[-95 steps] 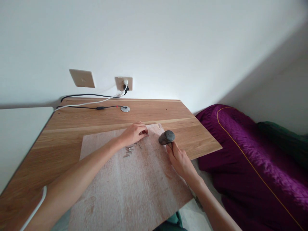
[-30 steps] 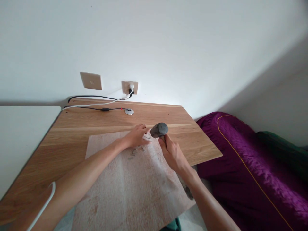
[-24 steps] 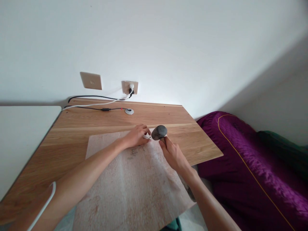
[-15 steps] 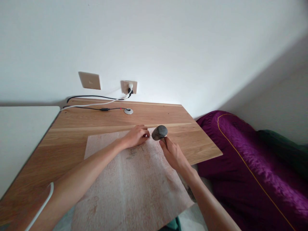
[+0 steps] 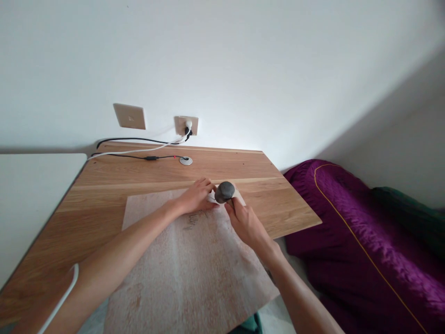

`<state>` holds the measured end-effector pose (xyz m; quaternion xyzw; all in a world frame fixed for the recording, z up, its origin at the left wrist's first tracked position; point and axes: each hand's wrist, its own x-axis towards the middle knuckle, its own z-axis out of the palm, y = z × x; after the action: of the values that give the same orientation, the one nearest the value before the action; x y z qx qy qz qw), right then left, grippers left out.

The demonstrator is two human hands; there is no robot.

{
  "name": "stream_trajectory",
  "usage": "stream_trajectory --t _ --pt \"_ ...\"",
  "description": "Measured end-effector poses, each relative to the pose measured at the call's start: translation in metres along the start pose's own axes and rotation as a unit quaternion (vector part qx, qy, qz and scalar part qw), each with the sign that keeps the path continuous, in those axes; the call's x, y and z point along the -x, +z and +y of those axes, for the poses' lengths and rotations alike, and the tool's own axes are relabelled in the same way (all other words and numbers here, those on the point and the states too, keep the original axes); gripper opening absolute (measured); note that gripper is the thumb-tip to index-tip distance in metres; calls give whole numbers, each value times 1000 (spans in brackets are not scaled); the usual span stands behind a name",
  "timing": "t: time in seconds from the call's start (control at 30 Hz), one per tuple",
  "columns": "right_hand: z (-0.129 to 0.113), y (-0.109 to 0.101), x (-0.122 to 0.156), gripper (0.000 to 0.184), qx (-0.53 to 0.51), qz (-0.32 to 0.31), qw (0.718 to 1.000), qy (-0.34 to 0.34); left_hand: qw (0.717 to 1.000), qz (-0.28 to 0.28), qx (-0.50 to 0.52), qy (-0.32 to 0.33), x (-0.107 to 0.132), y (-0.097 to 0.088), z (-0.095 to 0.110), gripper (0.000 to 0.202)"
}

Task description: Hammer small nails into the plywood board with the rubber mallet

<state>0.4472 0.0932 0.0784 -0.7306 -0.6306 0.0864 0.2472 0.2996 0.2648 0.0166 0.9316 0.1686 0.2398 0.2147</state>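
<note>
My right hand (image 5: 246, 221) is closed around the handle of a hammer (image 5: 224, 192) with a dark, rounded head. The hammer head is low over the far part of a pale wooden board (image 5: 187, 273), right beside the fingertips of my left hand (image 5: 199, 195). That left hand rests on the board with thumb and forefinger spread apart. Between them a thin thing like a nail may show, but it is too small to make out. Several loose nails (image 5: 193, 220) lie on the board just below my left hand.
The board lies on a wooden desk (image 5: 114, 199). Black and white cables (image 5: 139, 150) run along the back to a wall socket (image 5: 186, 125). A white surface (image 5: 31, 204) adjoins at left. On the right stands something covered in purple cloth (image 5: 333, 232).
The hammer has moved left and come down beside my left fingers. My left thumb and forefinger, pinched together before, are now apart.
</note>
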Motion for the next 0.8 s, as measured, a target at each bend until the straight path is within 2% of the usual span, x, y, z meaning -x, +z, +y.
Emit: stream_trajectory --t 0.13,0.23,0.43,0.8 --pt "8 0 4 29 -38 11 998 52 1000 -1 4 24 0 -1 -2 11" --pt "14 -3 6 29 -46 18 996 70 999 -1 6 36 -1 -4 -1 1" --pt "16 0 11 27 -51 -13 996 70 998 -3 -11 54 -1 -5 3 8" --pt "10 -7 3 26 -32 -8 997 68 998 -26 -38 50 -1 -6 8 16"
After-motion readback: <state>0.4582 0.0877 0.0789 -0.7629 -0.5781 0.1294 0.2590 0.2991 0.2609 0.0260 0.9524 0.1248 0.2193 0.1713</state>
